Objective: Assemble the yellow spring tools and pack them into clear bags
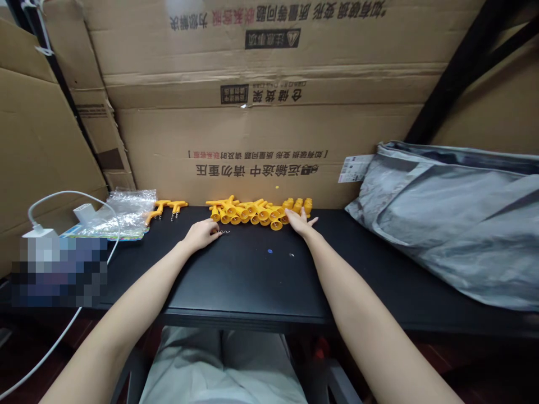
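Observation:
My left hand (201,234) is closed at the left end of the yellow pile, its fingers around a corkscrew (224,232) whose metal spiral points right; its handle is hidden in the hand. Right of it lies a stacked row of yellow corkscrews (248,211), their cone-shaped ends facing me. My right hand (298,221) rests at the row's right end, fingers apart, thumb side against the nearest cones. Just behind its fingers stand several yellow plastic pieces (298,204), partly covered by the hand.
Loose yellow corkscrews (177,205) lie farther left, beside clear plastic bags (130,210). A white charger with a cable (40,241) is at the left. A grey bag (455,219) fills the right side. Cardboard (261,129) walls the back of the black table (248,280).

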`<state>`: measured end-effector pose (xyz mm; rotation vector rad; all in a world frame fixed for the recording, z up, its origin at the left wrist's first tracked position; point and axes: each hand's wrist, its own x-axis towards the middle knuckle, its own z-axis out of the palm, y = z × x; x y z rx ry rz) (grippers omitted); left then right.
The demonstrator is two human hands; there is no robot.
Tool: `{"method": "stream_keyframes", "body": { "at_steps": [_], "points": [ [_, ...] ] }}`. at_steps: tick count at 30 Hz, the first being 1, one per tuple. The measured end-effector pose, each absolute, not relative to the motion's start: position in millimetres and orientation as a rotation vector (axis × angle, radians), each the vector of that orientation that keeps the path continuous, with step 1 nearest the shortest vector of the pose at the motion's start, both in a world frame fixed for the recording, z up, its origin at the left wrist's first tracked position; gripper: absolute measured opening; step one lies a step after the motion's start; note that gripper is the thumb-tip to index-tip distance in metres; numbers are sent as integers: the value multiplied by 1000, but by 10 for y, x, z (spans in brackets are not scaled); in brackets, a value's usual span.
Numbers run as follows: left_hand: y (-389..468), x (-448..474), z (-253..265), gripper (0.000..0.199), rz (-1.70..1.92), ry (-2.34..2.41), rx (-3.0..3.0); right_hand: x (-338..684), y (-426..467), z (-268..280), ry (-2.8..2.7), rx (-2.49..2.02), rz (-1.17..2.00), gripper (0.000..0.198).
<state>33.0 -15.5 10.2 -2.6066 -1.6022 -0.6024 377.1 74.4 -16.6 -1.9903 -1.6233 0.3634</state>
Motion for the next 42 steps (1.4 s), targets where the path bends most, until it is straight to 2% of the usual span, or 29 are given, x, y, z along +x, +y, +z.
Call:
{"method": "stream_keyframes", "body": {
  "at_steps": [8,14,21,28,36,42],
  "points": [
    [-171,288,167,21,-681,-1581,-2627,3751,712,-164,-1548,-1944,331,51],
    [-262,193,354,26,-445,-1804,-2410,3759,665,-160,-1509,-1872,293,50],
    [-300,83,382,55,-80,-2158,-2296,3691,577,-108,-1489,-1790,182,43],
    [-247,108,314,41,-171,-2069,-2440,3642,541,-108,-1603,-1800,123,39],
    [-238,104,299,32,-173,-2046,-2441,3772,489,-30,-1407,-1758,-87,45],
    [-219,99,280,29,-180,-2040,-2436,3779,623,22,-1624,-1749,-214,47]
  ]
}}
